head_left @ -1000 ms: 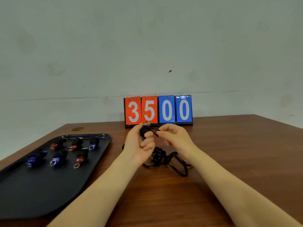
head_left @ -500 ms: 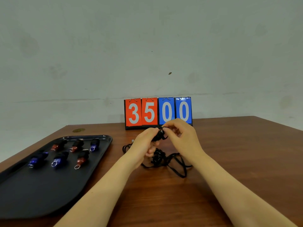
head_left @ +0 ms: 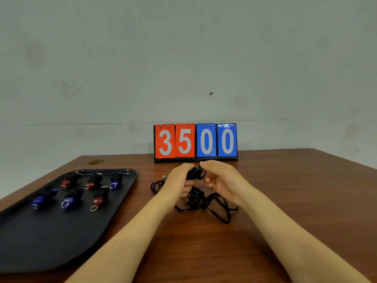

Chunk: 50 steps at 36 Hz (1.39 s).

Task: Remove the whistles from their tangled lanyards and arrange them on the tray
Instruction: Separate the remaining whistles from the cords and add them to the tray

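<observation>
Black tray (head_left: 122, 203): set at the left of the wooden table (head_left: 285, 201), its long axis running from the near-left table edge toward the far centre; the near half is bare, and its right rim is bordered by a strip of open wood.

Six whistles, laid on the tray's far half in two rows of three. Far row: red whistle (head_left: 69, 181), red whistle (head_left: 93, 181), blue whistle (head_left: 116, 180). Near row: blue whistle (head_left: 43, 198), blue whistle (head_left: 71, 198), red whistle (head_left: 100, 198). Long axes lie roughly parallel, with metal rings pointed toward the near-left.

Left hand (head_left: 179, 180): held above mid-table, fingers curled round a dark whistle (head_left: 193, 173).

Dark whistle: gripped between both hands; its direction cannot be told.

Right hand (head_left: 222, 180): fingertips pinched on the same whistle.

Tangled black lanyards (head_left: 206, 201): heaped on the wood beneath the hands, loops trailing toward the near-right.

Scoreboard (head_left: 195, 141): stood at the far edge, reading 3500.

Right of the hands, bare wood extends to the table's right edge.
</observation>
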Tool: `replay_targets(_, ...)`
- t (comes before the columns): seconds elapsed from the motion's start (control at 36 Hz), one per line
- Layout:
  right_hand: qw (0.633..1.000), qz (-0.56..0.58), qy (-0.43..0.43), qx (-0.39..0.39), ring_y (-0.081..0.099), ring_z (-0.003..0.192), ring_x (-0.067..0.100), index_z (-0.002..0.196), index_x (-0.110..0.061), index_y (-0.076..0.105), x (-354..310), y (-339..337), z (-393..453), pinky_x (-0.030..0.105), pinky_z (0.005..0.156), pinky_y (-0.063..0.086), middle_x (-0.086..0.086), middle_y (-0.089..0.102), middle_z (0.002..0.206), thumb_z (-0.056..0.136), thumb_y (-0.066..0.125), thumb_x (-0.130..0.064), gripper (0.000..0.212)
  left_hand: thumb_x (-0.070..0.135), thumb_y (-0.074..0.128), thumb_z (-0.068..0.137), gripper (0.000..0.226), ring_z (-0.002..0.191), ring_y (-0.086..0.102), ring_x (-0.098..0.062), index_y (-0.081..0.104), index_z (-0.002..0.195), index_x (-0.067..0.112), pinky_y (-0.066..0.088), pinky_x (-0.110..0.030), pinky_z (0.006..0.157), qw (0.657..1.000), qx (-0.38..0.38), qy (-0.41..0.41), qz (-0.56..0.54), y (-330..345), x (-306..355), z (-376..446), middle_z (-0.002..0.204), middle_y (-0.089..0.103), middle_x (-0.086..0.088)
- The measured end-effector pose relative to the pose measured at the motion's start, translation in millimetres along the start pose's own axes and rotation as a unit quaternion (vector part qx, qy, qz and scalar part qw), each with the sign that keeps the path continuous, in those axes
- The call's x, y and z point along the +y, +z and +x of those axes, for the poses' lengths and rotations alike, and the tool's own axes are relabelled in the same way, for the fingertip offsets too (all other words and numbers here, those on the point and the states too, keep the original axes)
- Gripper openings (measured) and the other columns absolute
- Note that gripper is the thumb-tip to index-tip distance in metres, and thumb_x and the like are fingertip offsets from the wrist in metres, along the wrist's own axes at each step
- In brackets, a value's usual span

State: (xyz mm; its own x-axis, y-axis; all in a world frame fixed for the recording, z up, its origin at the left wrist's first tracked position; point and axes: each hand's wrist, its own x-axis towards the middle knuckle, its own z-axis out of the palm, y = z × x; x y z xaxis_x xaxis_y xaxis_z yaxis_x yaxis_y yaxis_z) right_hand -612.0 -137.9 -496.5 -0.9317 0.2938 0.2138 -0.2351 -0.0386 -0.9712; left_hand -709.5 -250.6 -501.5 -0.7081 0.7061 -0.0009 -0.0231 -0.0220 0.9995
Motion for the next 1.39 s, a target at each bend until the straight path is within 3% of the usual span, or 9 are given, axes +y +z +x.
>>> replay_targets(0.17,0.999,0.031,-0.035,0.02,0.053,0.063,0.009,0.09,-0.009,0.067,1,5,1,0.024,0.064,0.045,0.002,0.061,0.074,0.092,0.06,-0.019,0.012,0.036,0.038,0.101,0.035,0.035,0.023,-0.006,0.057,0.103,0.007,0.017,-0.017,0.035,0.99,-0.058,-0.002,-0.127,1,-3,-8,0.05,0.031,0.004)
replay_targets(0.28,0.998,0.048,-0.026,0.031,0.051,0.061,0.01,0.078,-0.013,0.065,0,4,2,0.025,0.065,0.042,-0.001,0.056,0.065,0.092,0.06,-0.019,0.016,0.044,0.043,0.097,0.031,0.035,0.022,-0.005,0.059,0.095,0.018,0.014,-0.017,0.038,0.99,-0.071,0.013,-0.125,5,1,-19,0.048,0.029,0.005)
replay_targets(0.39,0.997,0.051,-0.03,0.043,0.052,0.062,0.009,0.082,-0.009,0.064,1,4,2,0.024,0.065,0.044,0.0,0.057,0.066,0.092,0.06,-0.018,0.014,0.043,0.051,0.094,0.029,0.035,0.023,-0.005,0.058,0.109,0.02,0.015,-0.017,0.038,0.989,-0.074,0.015,-0.125,5,-1,-19,0.049,0.029,0.005)
replay_targets(0.53,0.986,-0.102,-0.076,0.11,0.058,0.069,0.013,0.082,-0.011,0.067,4,10,3,0.024,0.068,0.05,0.001,0.063,0.07,0.093,0.059,-0.024,0.02,0.04,0.043,0.099,0.034,0.035,0.024,-0.006,0.058,0.098,0.01,0.017,-0.017,0.037,0.984,-0.074,0.012,-0.16,3,-1,-15,0.05,0.03,0.003)
replay_targets(0.61,0.975,-0.157,-0.101,0.123,0.06,0.067,0.006,0.091,-0.014,0.069,5,13,4,0.017,0.064,0.05,-0.001,0.067,0.074,0.089,0.064,-0.025,0.012,0.039,0.038,0.101,0.037,0.036,0.025,-0.007,0.056,0.095,0.008,0.018,-0.018,0.036,0.987,-0.064,0.025,-0.148,1,-3,-12,0.051,0.032,0.002)
replay_targets(0.72,0.964,-0.204,-0.106,0.134,0.062,0.072,0.011,0.093,-0.014,0.07,6,12,5,0.019,0.066,0.05,0.001,0.07,0.08,0.088,0.066,-0.024,0.011,0.038,0.04,0.1,0.034,0.036,0.026,-0.007,0.054,0.087,0.01,0.019,-0.018,0.034,0.991,-0.039,0.028,-0.128,0,-7,-8,0.05,0.034,0.003)
replay_targets(0.97,0.971,-0.175,-0.106,0.124,0.062,0.059,0.001,0.09,-0.012,0.068,3,11,4,0.014,0.058,0.049,-0.002,0.068,0.07,0.09,0.063,-0.011,0.005,0.042,0.051,0.095,0.026,0.036,0.022,-0.005,0.058,0.104,0.02,0.016,-0.016,0.036,0.99,-0.039,0.037,-0.131,0,-3,-9,0.047,0.028,0.006)
replay_targets(1.25,0.973,-0.177,-0.087,0.124,0.058,0.056,0.0,0.09,-0.015,0.068,0,5,5,0.012,0.056,0.047,-0.004,0.065,0.067,0.091,0.059,-0.009,0.011,0.039,0.05,0.095,0.036,0.034,0.02,-0.006,0.058,0.105,0.005,0.015,-0.018,0.036,0.992,-0.078,0.045,-0.089,-4,-5,-6,0.047,0.025,0.006)
replay_targets(1.39,0.926,-0.317,-0.144,0.149,0.063,0.075,0.004,0.087,-0.025,0.065,6,7,5,0.016,0.07,0.051,-0.007,0.066,0.08,0.09,0.062,-0.015,0.012,0.039,0.048,0.096,0.036,0.032,0.022,-0.006,0.057,0.093,0.004,0.018,-0.017,0.033,0.994,-0.081,0.031,-0.061,-6,-6,-7,0.044,0.027,0.006)
